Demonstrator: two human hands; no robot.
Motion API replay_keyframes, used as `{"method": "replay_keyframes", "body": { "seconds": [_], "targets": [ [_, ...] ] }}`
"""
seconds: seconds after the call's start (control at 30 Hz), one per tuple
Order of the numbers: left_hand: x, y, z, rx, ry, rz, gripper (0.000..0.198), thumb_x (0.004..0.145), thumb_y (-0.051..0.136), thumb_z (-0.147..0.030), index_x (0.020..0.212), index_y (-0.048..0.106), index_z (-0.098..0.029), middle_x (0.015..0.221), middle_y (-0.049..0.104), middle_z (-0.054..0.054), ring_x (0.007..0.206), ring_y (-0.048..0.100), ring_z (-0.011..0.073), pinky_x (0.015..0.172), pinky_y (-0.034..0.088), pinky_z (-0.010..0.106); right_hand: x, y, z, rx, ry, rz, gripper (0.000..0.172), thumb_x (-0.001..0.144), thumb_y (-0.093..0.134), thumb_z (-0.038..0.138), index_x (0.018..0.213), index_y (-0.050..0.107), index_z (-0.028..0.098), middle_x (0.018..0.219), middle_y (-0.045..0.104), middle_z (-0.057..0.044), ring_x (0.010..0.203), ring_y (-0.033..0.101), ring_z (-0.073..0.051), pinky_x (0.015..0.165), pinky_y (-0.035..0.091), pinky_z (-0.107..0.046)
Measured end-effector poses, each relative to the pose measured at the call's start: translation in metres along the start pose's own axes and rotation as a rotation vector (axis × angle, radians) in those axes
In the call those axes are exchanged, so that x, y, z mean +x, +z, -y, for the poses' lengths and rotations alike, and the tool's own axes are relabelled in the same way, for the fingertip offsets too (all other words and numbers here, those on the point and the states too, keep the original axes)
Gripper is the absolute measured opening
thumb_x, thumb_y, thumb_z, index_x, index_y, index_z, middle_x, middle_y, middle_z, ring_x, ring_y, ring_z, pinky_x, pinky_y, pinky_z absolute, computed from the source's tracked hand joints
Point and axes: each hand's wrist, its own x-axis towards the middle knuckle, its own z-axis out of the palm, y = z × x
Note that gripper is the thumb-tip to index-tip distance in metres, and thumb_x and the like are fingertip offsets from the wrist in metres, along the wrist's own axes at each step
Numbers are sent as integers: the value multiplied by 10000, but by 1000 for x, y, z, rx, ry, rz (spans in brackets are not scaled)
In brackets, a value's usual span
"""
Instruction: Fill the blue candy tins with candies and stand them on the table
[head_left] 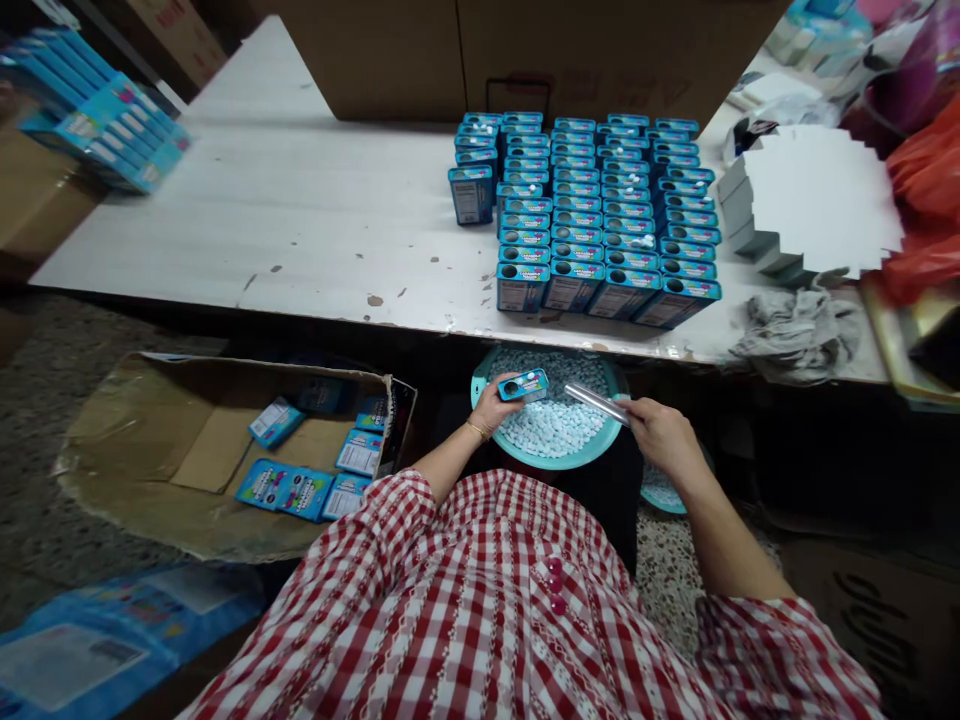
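My left hand point(492, 408) is closed around a small blue candy box point(524, 385), its dark round opening facing up. In my right hand point(660, 432) is a shiny metal scoop point(596, 401), its far end over the candies. Beneath both hands sits a turquoise basin point(571, 462), filled with small pale candies point(559, 428). The scoop and the box are a short gap apart. Whether the scoop carries any candies is too small to tell.
Rows of upright blue boxes point(577, 230) stand on the white table point(330, 220), before a large cardboard carton point(525, 60). An open carton point(210, 440) at left holds several blue boxes. A grey rag point(802, 330) and stacked white card point(821, 200) lie right. Another candy basin point(664, 495) is below.
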Motion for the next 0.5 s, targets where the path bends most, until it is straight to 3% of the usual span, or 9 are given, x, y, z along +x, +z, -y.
{"method": "replay_keyframes", "body": {
  "seconds": [0.17, 0.37, 0.5],
  "targets": [
    [6, 3, -6, -1, -1, 29, 551, 483, 757, -182, 1010, 597, -157, 911, 638, 31, 823, 596, 164, 809, 461, 295, 0, 19, -16, 20, 52, 59, 349, 829, 400, 219, 1056, 664, 249, 1045, 671, -28, 898, 623, -196, 694, 439, -249],
    [11, 3, -21, 76, 121, 94, 517, 510, 762, -207, 1003, 616, -153, 1005, 639, 68, 953, 590, 212, 876, 449, 318, 1, 36, -19, 61, 73, 104, 368, 838, 383, 222, 1079, 661, 240, 1079, 663, -46, 961, 613, -205, 773, 447, -266],
    [16, 1, -28, 95, 160, 66, 527, 518, 765, -223, 1013, 603, -145, 999, 637, 68, 946, 594, 208, 899, 437, 328, 4, 44, -19, 76, 90, 128, 364, 835, 391, 225, 1077, 663, 235, 1092, 658, -59, 977, 610, -212, 791, 446, -272]
  ]
}}
